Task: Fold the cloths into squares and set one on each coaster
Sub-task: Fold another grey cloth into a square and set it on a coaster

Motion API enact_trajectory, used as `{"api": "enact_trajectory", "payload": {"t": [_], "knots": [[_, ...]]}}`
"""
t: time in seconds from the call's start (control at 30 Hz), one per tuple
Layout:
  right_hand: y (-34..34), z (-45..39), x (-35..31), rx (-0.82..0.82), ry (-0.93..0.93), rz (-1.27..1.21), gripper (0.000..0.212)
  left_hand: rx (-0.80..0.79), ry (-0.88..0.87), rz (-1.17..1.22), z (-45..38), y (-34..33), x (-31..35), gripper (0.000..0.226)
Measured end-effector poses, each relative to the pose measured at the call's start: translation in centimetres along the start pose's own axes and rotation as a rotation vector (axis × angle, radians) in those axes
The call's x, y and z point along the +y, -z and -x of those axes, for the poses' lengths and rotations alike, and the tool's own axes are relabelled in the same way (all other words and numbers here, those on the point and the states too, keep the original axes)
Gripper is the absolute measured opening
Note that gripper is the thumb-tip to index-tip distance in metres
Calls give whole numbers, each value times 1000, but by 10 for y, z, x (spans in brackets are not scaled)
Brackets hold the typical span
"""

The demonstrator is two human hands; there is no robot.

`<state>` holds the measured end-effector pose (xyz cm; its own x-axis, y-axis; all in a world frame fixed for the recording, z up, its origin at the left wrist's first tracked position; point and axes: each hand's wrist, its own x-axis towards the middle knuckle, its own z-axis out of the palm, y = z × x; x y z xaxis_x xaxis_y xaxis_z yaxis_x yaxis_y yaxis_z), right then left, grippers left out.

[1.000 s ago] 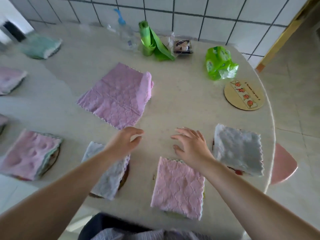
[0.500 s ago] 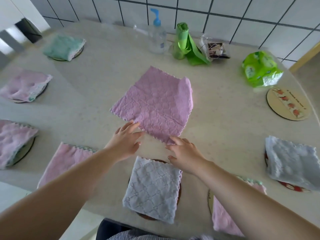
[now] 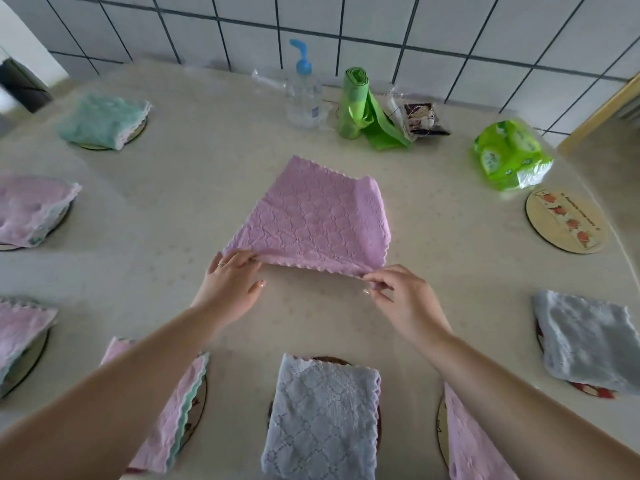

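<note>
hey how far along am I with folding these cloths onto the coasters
Nearly done. Folded cloths already sit on coasters around the table, like the grey cloth nearest you. In hand: your left hand and right hand pinch the near corners of the pink cloth. Left: fold it square and set it on the bare coaster.

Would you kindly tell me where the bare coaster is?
The bare coaster lies at the table's far right edge in the head view, just beside the green packet.
</note>
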<state>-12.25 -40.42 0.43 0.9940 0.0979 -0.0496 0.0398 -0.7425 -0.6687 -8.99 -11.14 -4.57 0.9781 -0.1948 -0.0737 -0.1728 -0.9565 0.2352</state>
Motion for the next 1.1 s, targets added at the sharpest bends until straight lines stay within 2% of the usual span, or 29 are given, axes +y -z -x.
{"api": "enact_trajectory", "payload": {"t": [0.07, 0.2, 0.3, 0.37, 0.43, 0.5, 0.57, 0.63, 0.77, 0.83, 0.9, 1.0, 1.1], "knots": [[12, -7, -1, 85, 2, -35, 19, 80, -30, 57, -6, 10, 0, 31], [36, -21, -5, 171, -11, -33, 25, 206, -64, 355, -11, 42, 7, 15], [61, -33, -13, 254, 55, -18, 23, 243, -20, 436, -13, 69, 15, 17], [79, -40, -20, 297, 63, -39, 25, 230, 43, 544, -17, 86, 18, 27], [95, -49, -26, 293, 8, -119, 26, 262, 79, 634, -24, 103, 18, 28], [107, -61, -31, 263, -54, -182, 22, 291, 151, 621, -36, 116, 18, 14], [116, -76, -34, 211, -77, -100, 13, 283, 253, 690, -50, 129, 21, 6], [125, -90, -43, 195, -72, -23, 11, 300, 317, 859, -63, 142, 25, 10], [155, -110, -69, 343, -6, -123, 17, 417, 265, 1015, -85, 179, 37, 13], [171, -114, -77, 418, 21, -178, 18, 491, 192, 1082, -88, 202, 53, 2], [180, -113, -78, 464, 56, -232, 17, 526, 130, 1122, -87, 215, 64, 8], [180, -102, -70, 466, 83, -274, 17, 537, 75, 1084, -77, 215, 69, 14], [165, -78, -48, 435, 71, -248, 15, 486, 93, 1065, -60, 195, 66, 13]]}}
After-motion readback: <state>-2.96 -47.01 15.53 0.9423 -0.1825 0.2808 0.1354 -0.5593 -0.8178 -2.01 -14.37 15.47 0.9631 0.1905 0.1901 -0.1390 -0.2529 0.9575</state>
